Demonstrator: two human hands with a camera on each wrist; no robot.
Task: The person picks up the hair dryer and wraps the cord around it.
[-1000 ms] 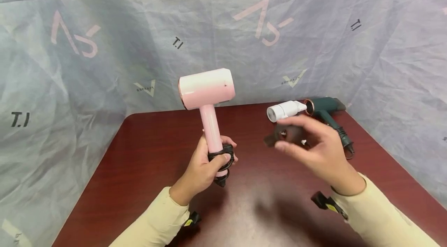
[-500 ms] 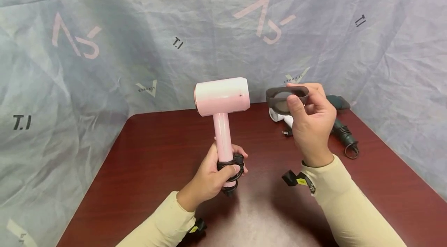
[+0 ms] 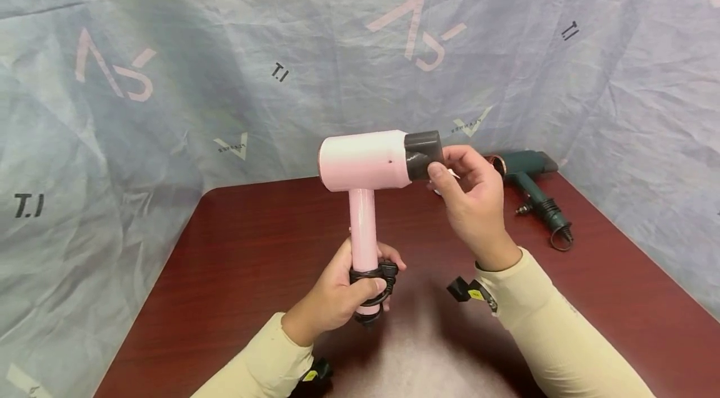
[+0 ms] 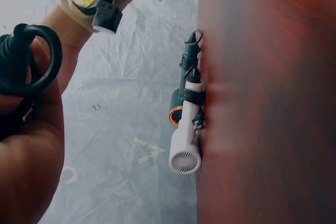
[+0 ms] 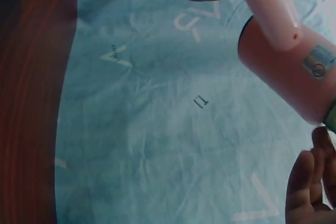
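A pink hair dryer [image 3: 362, 160] is held upright above the table, its barrel pointing right. My left hand [image 3: 340, 295] grips the lower handle, where a black cord [image 3: 388, 273] is wound round it. At the barrel's right end sits a dark nozzle [image 3: 423, 147], lined up with the opening. Thumb and fingers of my right hand [image 3: 475, 204] pinch the nozzle's outer end. From the right wrist, the pink barrel [image 5: 283, 72] shows a label on its underside, with the right fingers [image 5: 300, 177] at its end.
A green hair dryer [image 3: 523, 164] lies at the table's back right. The white hair dryer [image 4: 184, 145] beside it is mostly hidden behind my right hand in the head view. Grey printed cloth [image 3: 315, 42] hangs around the dark red table [image 3: 253, 242].
The right hand has carried the nozzle left and turned it onto the pink dryer's barrel end. The left hand has shifted the dryer rightward and slightly down.
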